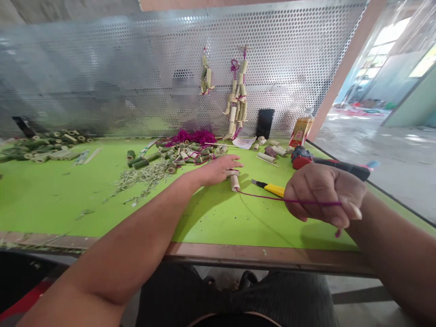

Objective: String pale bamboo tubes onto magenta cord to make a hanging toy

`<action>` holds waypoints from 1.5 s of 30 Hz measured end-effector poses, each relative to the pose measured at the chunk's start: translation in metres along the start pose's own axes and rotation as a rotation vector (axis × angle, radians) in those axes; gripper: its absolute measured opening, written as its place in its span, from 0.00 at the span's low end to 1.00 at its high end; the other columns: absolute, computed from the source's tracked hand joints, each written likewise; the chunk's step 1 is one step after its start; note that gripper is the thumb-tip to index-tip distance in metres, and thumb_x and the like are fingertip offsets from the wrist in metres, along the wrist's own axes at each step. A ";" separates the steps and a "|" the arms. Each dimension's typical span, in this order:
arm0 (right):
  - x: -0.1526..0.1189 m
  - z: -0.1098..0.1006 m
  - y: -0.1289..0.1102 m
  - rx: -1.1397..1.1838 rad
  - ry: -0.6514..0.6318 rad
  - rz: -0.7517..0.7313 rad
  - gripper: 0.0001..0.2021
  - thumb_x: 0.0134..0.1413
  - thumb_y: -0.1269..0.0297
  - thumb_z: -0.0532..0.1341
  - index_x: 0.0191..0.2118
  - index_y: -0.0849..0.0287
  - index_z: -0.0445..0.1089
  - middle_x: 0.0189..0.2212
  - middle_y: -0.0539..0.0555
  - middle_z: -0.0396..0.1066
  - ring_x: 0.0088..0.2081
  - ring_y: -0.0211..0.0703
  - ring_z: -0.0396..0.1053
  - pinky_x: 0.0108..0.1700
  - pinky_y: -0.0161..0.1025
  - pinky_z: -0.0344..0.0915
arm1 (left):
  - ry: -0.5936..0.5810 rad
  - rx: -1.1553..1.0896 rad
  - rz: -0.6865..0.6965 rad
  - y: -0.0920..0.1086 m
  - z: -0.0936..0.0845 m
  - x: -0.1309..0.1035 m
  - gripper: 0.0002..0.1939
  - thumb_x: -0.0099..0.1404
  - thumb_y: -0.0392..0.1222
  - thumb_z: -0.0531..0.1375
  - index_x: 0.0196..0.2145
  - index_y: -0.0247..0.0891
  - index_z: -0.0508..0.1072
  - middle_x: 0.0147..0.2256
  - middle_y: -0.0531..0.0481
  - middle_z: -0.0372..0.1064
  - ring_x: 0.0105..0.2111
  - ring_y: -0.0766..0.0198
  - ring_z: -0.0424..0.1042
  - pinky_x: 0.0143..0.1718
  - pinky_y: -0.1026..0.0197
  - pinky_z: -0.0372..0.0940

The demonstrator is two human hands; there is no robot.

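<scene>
My right hand (325, 195) is closed over the right part of the table, gripping a purple string (260, 196). The string runs taut leftward into the end of a short, pale bamboo tube (235, 183). My left hand (220, 170) rests at a second bamboo tube (233, 173), which lies crosswise just behind the first. Its upper fingers stretch to the right, while the lower ones hold that tube and are partly hidden. Between the hands lies a yellow utility knife (273, 189), blade pointing left, its rear end hidden behind my right hand.
Bamboo pieces (184, 152), shavings (143, 176) and tangled purple string (192, 136) lie left of centre. More green tubes (44, 145) are piled far left. Strung bamboo figures (240, 93) hang on the perforated panel (143, 68). A phone (265, 123), carton (301, 131) and red-black tool (301, 157) stand right.
</scene>
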State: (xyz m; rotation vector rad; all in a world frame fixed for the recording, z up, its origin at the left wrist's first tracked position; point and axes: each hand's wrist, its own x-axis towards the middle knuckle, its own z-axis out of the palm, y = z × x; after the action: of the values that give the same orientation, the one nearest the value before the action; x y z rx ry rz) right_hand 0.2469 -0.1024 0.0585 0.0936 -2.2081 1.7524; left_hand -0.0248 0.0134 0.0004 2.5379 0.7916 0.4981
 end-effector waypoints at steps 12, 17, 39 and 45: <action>0.017 0.015 0.026 0.203 0.500 -0.077 0.14 0.60 0.59 0.62 0.25 0.59 0.71 0.21 0.50 0.68 0.29 0.42 0.71 0.44 0.48 0.71 | 0.145 0.192 -0.083 -0.008 -0.002 0.003 0.17 0.67 0.37 0.55 0.51 0.39 0.77 0.52 0.43 0.73 0.53 0.54 0.69 0.60 0.46 0.61; 0.023 0.020 0.029 0.416 0.533 0.072 0.10 0.63 0.65 0.59 0.29 0.61 0.69 0.16 0.44 0.58 0.19 0.33 0.58 0.26 0.35 0.69 | -0.036 0.242 0.079 0.003 -0.008 -0.004 0.20 0.65 0.33 0.56 0.52 0.43 0.76 0.55 0.46 0.71 0.59 0.55 0.65 0.65 0.47 0.57; -0.003 0.016 0.035 0.557 0.168 0.149 0.08 0.66 0.63 0.58 0.40 0.63 0.70 0.21 0.45 0.60 0.19 0.30 0.56 0.21 0.30 0.71 | -0.153 0.204 0.060 -0.004 0.010 -0.002 0.26 0.61 0.25 0.54 0.51 0.45 0.78 0.66 0.46 0.60 0.66 0.54 0.59 0.68 0.46 0.51; -0.006 -0.008 0.027 -0.189 0.140 0.693 0.28 0.47 0.53 0.74 0.50 0.65 0.73 0.34 0.53 0.72 0.34 0.36 0.70 0.36 0.31 0.70 | -0.134 0.217 0.001 0.001 0.011 -0.001 0.25 0.61 0.27 0.54 0.51 0.43 0.78 0.65 0.45 0.60 0.65 0.54 0.60 0.68 0.48 0.53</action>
State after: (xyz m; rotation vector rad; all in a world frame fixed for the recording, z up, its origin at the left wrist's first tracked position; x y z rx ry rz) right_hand 0.2474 -0.0886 0.0330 -0.9067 -2.4496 1.7543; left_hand -0.0202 0.0090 -0.0081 2.7356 0.8348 0.2503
